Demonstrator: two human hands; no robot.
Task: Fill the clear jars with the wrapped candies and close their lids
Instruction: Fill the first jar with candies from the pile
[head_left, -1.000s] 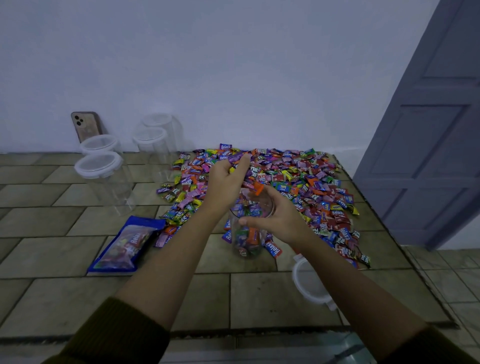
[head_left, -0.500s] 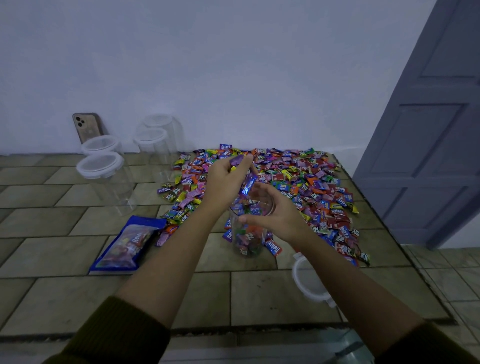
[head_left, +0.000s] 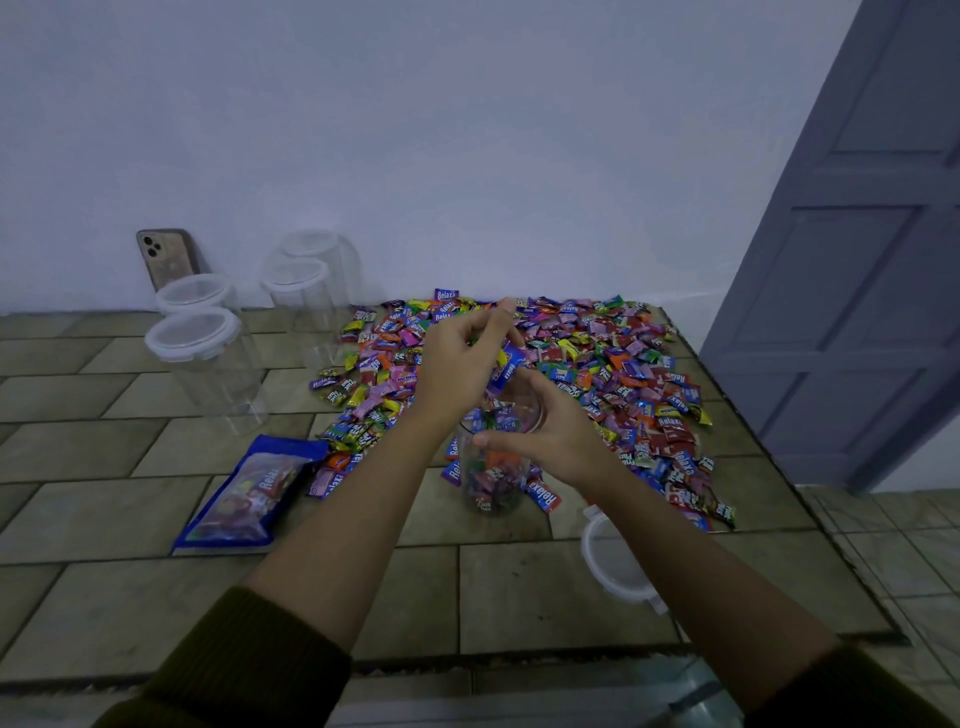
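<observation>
Looking outward, I see the lid (head_left: 613, 566) lying off beside my right forearm. My right hand (head_left: 556, 441) grips the rim of the jar (head_left: 493, 488), which is partly filled. My left hand (head_left: 457, 369) clutches candies (head_left: 508, 366) just above the mouth, one blue wrapper dangling from the fingers. Beyond, the pile (head_left: 623, 374) is large and four lidded jars (head_left: 202, 338) stand empty.

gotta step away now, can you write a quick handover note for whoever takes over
Hands: left hand holds wrapped candies over the open jar; right hand grips its rim.
Done: jar partly filled, its lid lying to its right.
To do: top it up from the candy pile behind, close it, then fill the four empty lidded jars at left.
</observation>
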